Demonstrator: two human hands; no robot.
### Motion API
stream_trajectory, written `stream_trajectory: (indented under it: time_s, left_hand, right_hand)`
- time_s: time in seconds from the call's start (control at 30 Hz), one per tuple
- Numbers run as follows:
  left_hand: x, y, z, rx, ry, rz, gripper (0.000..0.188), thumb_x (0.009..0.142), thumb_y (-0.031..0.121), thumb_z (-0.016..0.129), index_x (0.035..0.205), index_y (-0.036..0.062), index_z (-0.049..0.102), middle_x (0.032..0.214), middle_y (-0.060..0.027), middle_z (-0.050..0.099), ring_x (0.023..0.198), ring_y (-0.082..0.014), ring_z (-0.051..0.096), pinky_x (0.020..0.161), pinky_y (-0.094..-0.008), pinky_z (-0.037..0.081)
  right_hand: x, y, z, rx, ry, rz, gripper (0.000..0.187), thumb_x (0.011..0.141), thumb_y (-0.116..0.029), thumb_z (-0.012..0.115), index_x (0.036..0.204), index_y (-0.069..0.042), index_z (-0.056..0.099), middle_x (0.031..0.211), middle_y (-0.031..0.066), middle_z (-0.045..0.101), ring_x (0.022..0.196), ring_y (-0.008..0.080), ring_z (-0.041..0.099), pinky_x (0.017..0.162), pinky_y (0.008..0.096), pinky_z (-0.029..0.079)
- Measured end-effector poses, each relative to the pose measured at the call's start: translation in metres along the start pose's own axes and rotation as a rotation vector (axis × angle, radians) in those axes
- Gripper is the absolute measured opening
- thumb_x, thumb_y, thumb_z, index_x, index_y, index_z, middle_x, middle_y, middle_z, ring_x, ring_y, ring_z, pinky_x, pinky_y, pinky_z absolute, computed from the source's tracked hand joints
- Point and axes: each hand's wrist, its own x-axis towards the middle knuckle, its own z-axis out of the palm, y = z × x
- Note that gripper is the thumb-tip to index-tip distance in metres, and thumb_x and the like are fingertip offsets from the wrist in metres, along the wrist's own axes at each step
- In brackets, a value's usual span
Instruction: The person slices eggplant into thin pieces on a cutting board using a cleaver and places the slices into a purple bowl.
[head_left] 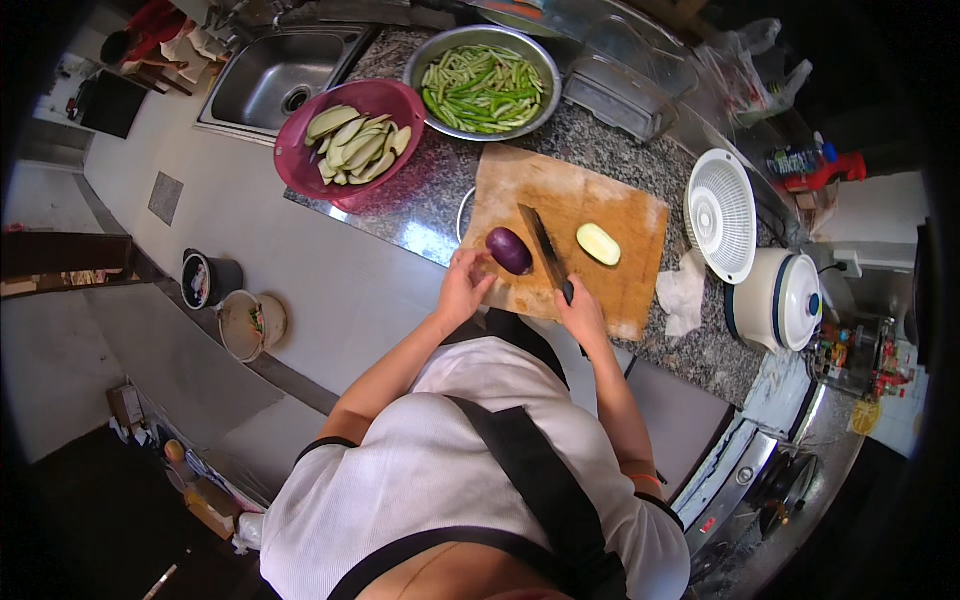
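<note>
On the wooden cutting board [625, 208] lies a piece of purple eggplant [511, 251], skin side up. My left hand [464, 288] is at the board's near left edge, its thumb and fingers apart beside the eggplant's near left end; I cannot tell whether a fingertip touches it. The black handle of a kitchen knife [541, 240] is gripped in my right hand [582, 312]. Its dark blade points away from me, just right of the purple piece. Farther right, another eggplant piece [598, 244] rests with its pale cut face up.
Beyond the board stand a pink colander [289, 150] of eggplant slices and a metal bowl [414, 68] of cut green beans. A sink [285, 75] is at the far left. A white strainer basket [721, 215], crumpled tissue [682, 295] and rice cooker [760, 300] are at the right.
</note>
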Motion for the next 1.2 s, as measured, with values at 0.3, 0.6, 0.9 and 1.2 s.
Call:
stream_trajectory:
  time_s: [0.3,0.6,0.9,1.2]
  left_hand:
    - [0.033,-0.007,0.013,0.259,-0.014,0.303,0.051,0.061,-0.006,0.069,0.109,0.0045,0.056,0.109,-0.0175,0.052,0.098,-0.0356,0.052,0.085,-0.0383,0.047]
    - [0.032,-0.003,0.023,0.347,0.054,0.228,0.051,0.067,0.018,0.075,0.112,0.0109,0.052,0.108,-0.0145,0.05,0.102,-0.0342,0.047,0.09,-0.0403,0.039]
    - [0.023,-0.003,0.016,0.37,-0.002,0.272,0.062,0.065,0.012,0.076,0.118,0.0118,0.046,0.12,-0.0151,0.045,0.11,-0.0358,0.042,0.095,-0.0411,0.036]
    - [0.019,-0.012,0.017,0.266,0.002,0.267,0.072,0.061,0.013,0.077,0.124,0.0096,0.042,0.127,-0.0195,0.041,0.116,-0.0388,0.039,0.101,-0.0442,0.033]
  right_hand:
    - [0.012,0.03,0.016,0.092,-0.106,-0.102,0.044,0.089,-0.02,0.051,0.126,-0.002,0.039,0.078,0.0192,0.061,0.066,0.0281,0.064,0.066,0.0383,0.049]
    - [-0.003,0.012,0.019,0.082,-0.016,-0.159,0.051,0.088,-0.024,0.05,0.132,-0.008,0.03,0.101,0.0316,0.057,0.091,0.0497,0.054,0.077,0.0533,0.043]
    - [-0.007,0.006,0.013,0.157,-0.225,-0.09,0.044,0.088,-0.02,0.055,0.126,-0.007,0.037,0.084,0.0207,0.061,0.055,0.0284,0.06,0.055,0.0385,0.047]
    - [-0.002,0.026,0.021,0.294,-0.162,-0.023,0.041,0.089,-0.016,0.055,0.124,-0.003,0.036,0.075,0.0162,0.055,0.045,0.0202,0.053,0.044,0.033,0.043]
